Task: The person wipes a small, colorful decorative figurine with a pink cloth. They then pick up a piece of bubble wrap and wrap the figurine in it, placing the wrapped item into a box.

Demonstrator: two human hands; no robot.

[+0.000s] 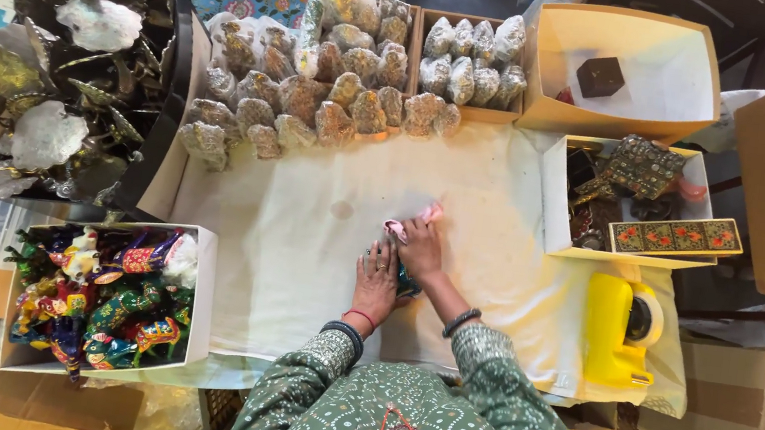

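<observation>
My left hand [376, 280] and my right hand [421, 249] rest close together on the white cloth [303, 225] that covers the table. Between them lies a small dark blue-green object [407, 281], mostly hidden; which hand grips it I cannot tell. A small pink piece [411, 220] shows at my right fingertips, which press on it. Both wrists wear bangles, and green dotted sleeves cover my forearms.
Several plastic-wrapped figurines [320, 91] lie at the cloth's far edge, more in a box [471, 65]. A box of colourful painted figurines [101, 292] stands left, brass ornaments [70, 70] far left. On the right are open cardboard boxes [629, 70], a painted long box [676, 237] and a yellow tape dispenser [616, 331].
</observation>
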